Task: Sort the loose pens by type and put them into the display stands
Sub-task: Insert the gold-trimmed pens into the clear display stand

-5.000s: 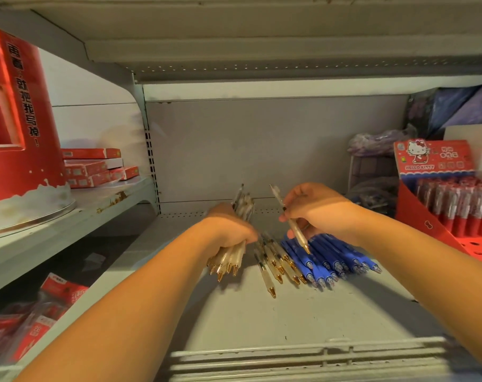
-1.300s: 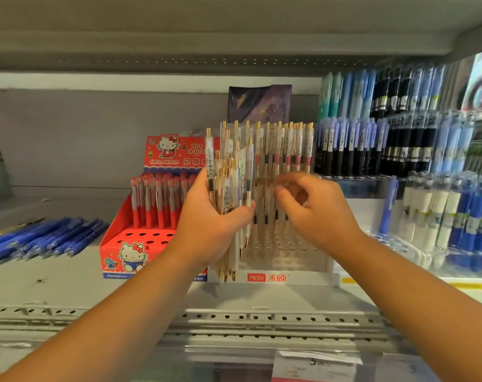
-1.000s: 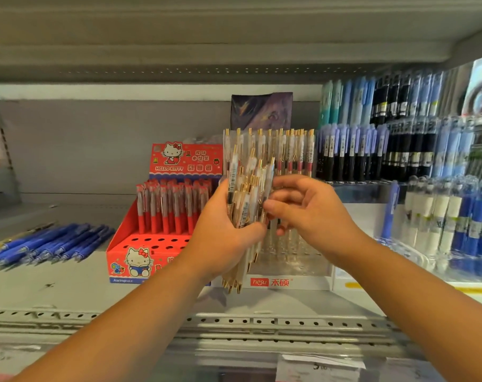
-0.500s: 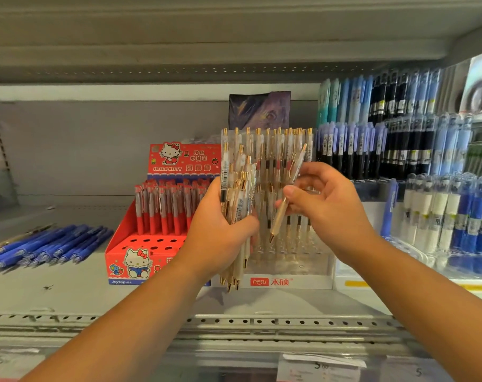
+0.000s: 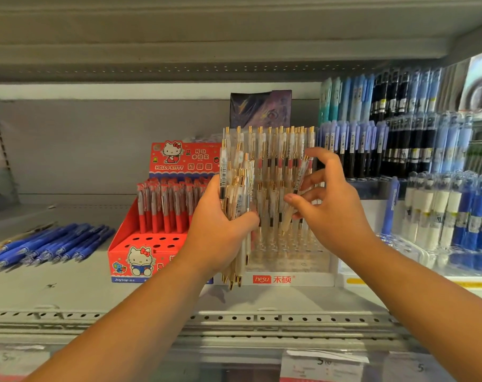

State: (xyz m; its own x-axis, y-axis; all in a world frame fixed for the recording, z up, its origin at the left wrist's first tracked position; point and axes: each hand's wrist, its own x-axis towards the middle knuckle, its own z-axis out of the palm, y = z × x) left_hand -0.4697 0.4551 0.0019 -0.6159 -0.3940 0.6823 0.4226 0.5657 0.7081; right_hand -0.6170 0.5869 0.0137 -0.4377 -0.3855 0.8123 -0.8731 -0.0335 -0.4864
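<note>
My left hand (image 5: 220, 230) grips a bundle of clear gold-tipped pens (image 5: 238, 194), held upright in front of a clear display stand (image 5: 289, 260) with a white "hesu" base. That stand holds rows of the same gold-tipped pens. My right hand (image 5: 328, 205) pinches a single gold-tipped pen (image 5: 295, 194), tilted, tip down over the stand's holes. A pile of loose blue pens (image 5: 49, 244) lies on the shelf at the left.
A red Hello Kitty stand (image 5: 140, 260) with red pens sits left of the clear stand. Racks of black, blue and white pens (image 5: 399, 150) fill the right side. The shelf's perforated front rail (image 5: 234, 318) runs below; another shelf hangs overhead.
Five seconds ago both hands gathered pens from the shelf pile. Since then my right hand pulled one pen from the bundle and has lowered it toward the clear stand.
</note>
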